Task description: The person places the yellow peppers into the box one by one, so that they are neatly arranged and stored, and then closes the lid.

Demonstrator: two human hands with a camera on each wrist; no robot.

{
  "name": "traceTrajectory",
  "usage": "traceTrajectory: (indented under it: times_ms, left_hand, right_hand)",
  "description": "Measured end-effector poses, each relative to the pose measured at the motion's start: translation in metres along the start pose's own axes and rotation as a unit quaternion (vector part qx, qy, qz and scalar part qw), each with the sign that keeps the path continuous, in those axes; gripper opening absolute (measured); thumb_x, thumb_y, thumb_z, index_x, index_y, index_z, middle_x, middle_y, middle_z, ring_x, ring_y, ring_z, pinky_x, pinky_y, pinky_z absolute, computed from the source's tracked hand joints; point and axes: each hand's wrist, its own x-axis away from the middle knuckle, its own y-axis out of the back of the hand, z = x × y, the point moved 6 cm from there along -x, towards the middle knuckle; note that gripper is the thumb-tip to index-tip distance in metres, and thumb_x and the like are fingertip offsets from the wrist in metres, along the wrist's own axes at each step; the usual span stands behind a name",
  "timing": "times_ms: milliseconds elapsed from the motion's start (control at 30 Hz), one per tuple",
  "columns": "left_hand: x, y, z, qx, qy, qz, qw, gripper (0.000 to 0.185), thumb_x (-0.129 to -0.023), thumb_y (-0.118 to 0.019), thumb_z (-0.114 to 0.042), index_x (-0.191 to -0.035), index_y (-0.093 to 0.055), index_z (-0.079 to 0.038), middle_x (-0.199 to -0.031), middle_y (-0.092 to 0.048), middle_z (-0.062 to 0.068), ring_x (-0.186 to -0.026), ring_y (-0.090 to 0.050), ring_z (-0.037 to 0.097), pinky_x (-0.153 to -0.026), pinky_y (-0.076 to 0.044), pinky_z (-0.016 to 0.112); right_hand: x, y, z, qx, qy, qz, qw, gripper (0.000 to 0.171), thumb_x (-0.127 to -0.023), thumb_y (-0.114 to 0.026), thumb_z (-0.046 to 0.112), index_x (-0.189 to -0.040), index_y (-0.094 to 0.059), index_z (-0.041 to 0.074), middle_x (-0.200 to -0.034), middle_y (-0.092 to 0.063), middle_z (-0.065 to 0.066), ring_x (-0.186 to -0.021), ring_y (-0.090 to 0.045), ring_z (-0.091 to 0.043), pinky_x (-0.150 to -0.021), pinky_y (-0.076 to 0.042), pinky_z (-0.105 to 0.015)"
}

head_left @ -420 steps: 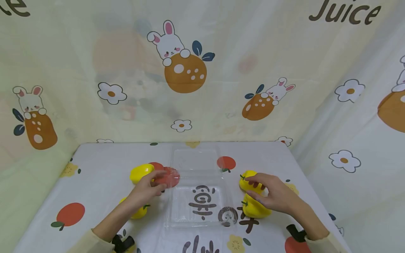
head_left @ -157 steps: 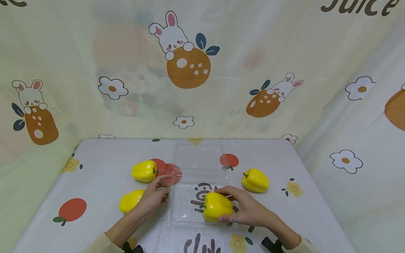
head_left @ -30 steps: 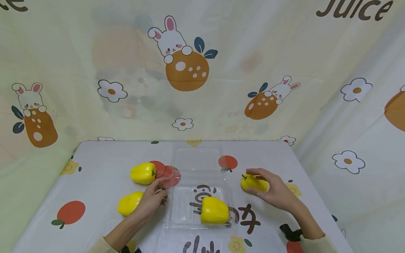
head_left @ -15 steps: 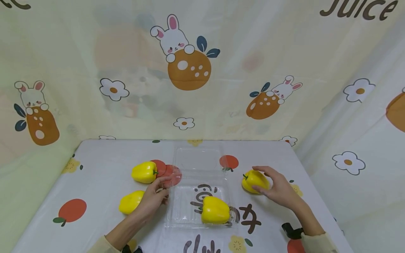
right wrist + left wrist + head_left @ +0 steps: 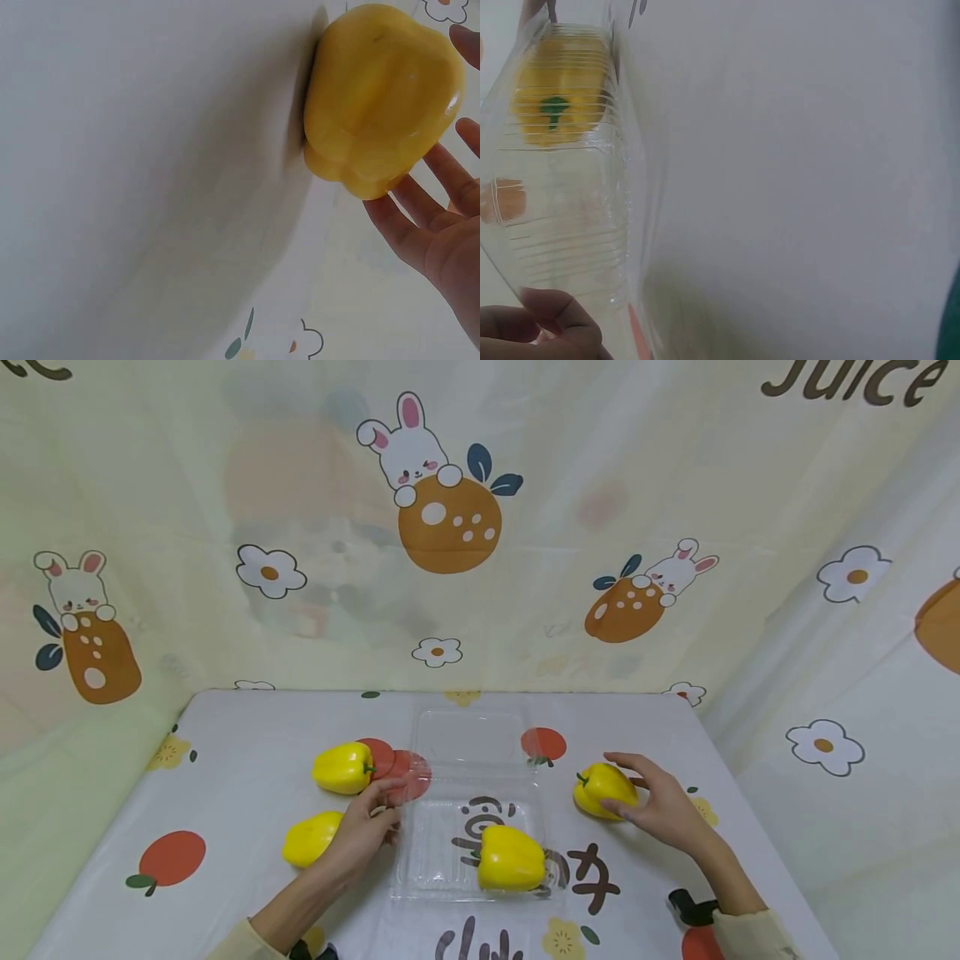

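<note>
A clear plastic clamshell box [image 5: 431, 852] lies with its lid [image 5: 471, 735] folded back, away from the person. My left hand [image 5: 366, 828] pinches the box's left rim between thumb and fingers, as the left wrist view shows. Inside the box, on the right, sits a yellow bell pepper [image 5: 512, 858]. My right hand [image 5: 663, 802] is spread beside another yellow bell pepper [image 5: 600, 789] on the table; in the right wrist view, some fingertips meet the blossom end of that pepper [image 5: 382, 97] while the thumb stands apart from it.
Two more yellow bell peppers lie left of the box: a farther one [image 5: 341, 768] and a nearer one [image 5: 311, 839], partly behind my left forearm. A printed cloth covers the table [image 5: 247, 777]. A patterned curtain [image 5: 337, 635] hangs along the back and sides.
Since the earliest frame, one pepper from the right has gone into the box, and my left hand has taken its rim. Over the last second my right hand has loosened around the right pepper.
</note>
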Motion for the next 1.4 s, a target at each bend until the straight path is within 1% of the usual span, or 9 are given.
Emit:
traceTrajectory:
  times_ms: [200, 433, 600, 767, 1033, 1400]
  left_hand:
    - [0.0, 0.0, -0.002, 0.001, -0.002, 0.001, 1.0, 0.047, -0.102, -0.052, 0.0, -0.149, -0.052, -0.008, -0.121, -0.049, 0.015, -0.081, -0.053, 0.021, -0.068, -0.051, 0.024]
    - [0.002, 0.0, -0.003, 0.002, -0.004, 0.002, 1.0, 0.047, -0.101, -0.053, 0.001, -0.148, -0.053, -0.008, -0.119, -0.049, 0.014, -0.081, -0.053, 0.021, -0.069, -0.052, 0.023]
    - [0.003, 0.0, -0.003, 0.002, -0.005, 0.0, 1.0, 0.047, -0.101, -0.053, 0.002, -0.147, -0.054, -0.008, -0.119, -0.05, 0.015, -0.08, -0.054, 0.021, -0.068, -0.051, 0.023]
    - [0.002, -0.001, -0.002, 0.002, -0.002, -0.002, 1.0, 0.047, -0.101, -0.052, 0.002, -0.146, -0.054, -0.008, -0.12, -0.05, 0.016, -0.08, -0.053, 0.021, -0.067, -0.051, 0.022]
    - [0.001, -0.001, -0.003, 0.002, -0.004, 0.003, 1.0, 0.046, -0.104, -0.052, -0.001, -0.149, -0.052, -0.008, -0.12, -0.049, 0.015, -0.082, -0.053, 0.021, -0.068, -0.051, 0.022]
    - [0.002, -0.002, -0.003, 0.003, -0.007, 0.004, 1.0, 0.047, -0.103, -0.052, 0.001, -0.148, -0.052, -0.008, -0.119, -0.049, 0.014, -0.082, -0.052, 0.021, -0.068, -0.051, 0.022]
  right_hand:
    - [0.001, 0.0, -0.001, -0.001, 0.001, -0.004, 1.0, 0.072, -0.087, -0.088, 0.02, -0.149, -0.055, 0.005, -0.151, -0.059, -0.02, -0.139, -0.055, -0.045, -0.106, -0.053, -0.064]
    - [0.001, -0.004, -0.004, -0.003, -0.011, 0.001, 1.0, 0.071, -0.088, -0.088, 0.023, -0.149, -0.055, 0.007, -0.151, -0.06, -0.019, -0.138, -0.055, -0.043, -0.107, -0.053, -0.065]
    - [0.001, -0.006, -0.006, -0.009, -0.011, 0.002, 1.0, 0.072, -0.088, -0.087, 0.023, -0.149, -0.054, 0.005, -0.151, -0.06, -0.02, -0.138, -0.056, -0.044, -0.107, -0.052, -0.067]
    - [0.001, -0.008, -0.009, -0.008, -0.017, 0.006, 1.0, 0.071, -0.089, -0.087, 0.023, -0.149, -0.054, 0.005, -0.151, -0.059, -0.02, -0.136, -0.057, -0.045, -0.106, -0.053, -0.066]
    - [0.0, -0.008, -0.013, -0.014, -0.022, 0.008, 1.0, 0.071, -0.089, -0.087, 0.023, -0.15, -0.054, 0.007, -0.152, -0.058, -0.02, -0.138, -0.055, -0.046, -0.108, -0.052, -0.066]
    - [0.0, -0.009, -0.016, -0.017, -0.03, 0.011, 0.999, 0.072, -0.088, -0.087, 0.026, -0.15, -0.054, 0.009, -0.153, -0.058, -0.019, -0.136, -0.057, -0.044, -0.108, -0.053, -0.064]
